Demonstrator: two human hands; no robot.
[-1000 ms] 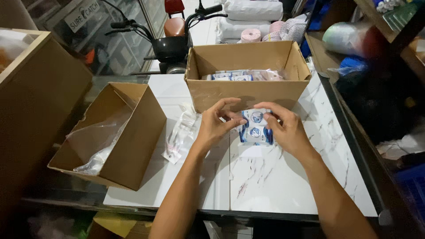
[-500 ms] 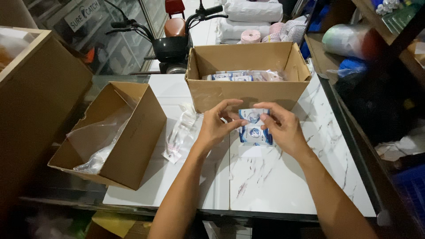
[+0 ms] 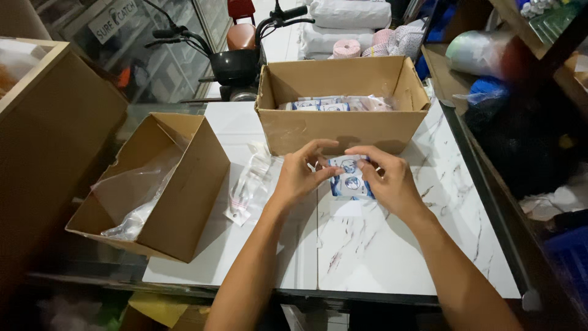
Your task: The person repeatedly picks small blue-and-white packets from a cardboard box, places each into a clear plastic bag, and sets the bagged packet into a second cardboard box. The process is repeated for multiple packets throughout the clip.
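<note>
Seen from the head camera, the left hand point(image 3: 298, 173) and right hand point(image 3: 387, 179) pinch a small blue-and-white packet point(image 3: 350, 178) between them just above the marble table point(image 3: 380, 251), long axis upright, before the open cardboard box point(image 3: 340, 129).

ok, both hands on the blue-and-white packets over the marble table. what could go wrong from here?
1. The left hand and right hand pinch the stacked blue-and-white packets only at their edges; one packet could slip out onto the marble table.
2. The clear plastic bags lie loose right beside the left wrist; a sweep could push them away.
3. The large open box stands just behind the fingers, so lifting could knock it.
</note>
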